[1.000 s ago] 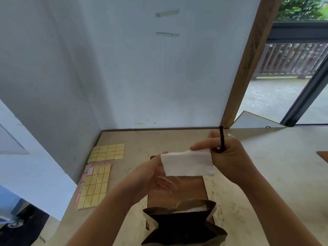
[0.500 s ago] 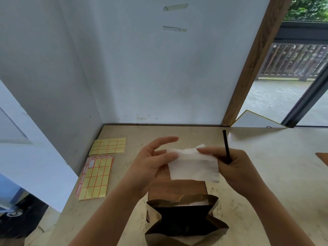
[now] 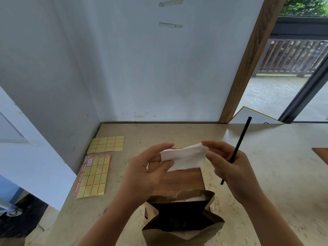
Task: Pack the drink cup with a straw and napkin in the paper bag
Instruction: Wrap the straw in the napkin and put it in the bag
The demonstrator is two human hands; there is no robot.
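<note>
The pale speckled stone worktop [image 3: 266, 174] carries everything, and at its near edge stands the brown paper bag [image 3: 182, 221], upright with its mouth spread open towards me. Inside it is mostly dark; I can see something white just under the far rim, but I cannot tell whether that is the drink cup's lid. Behind the bag a brown wooden board [image 3: 179, 180] lies flat, and by the worktop's left edge lie two sheets of yellow sticker labels [image 3: 94, 174].

Above the board, between bag and back edge, I hold the white paper napkin [image 3: 184, 158] stretched between both hands. My left hand [image 3: 147, 173] pinches its left end between thumb and fingers. My right hand [image 3: 229, 166] pinches its right end with thumb and forefinger, while the lower fingers clamp the thin black drinking straw [image 3: 237, 150], which slants up and away.

I judge the napkin near weightless, limp and easily torn, so best held by its folded edges. The straw seems light, stiff and slick; gripping mid-shaft should keep it from swivelling.
</note>
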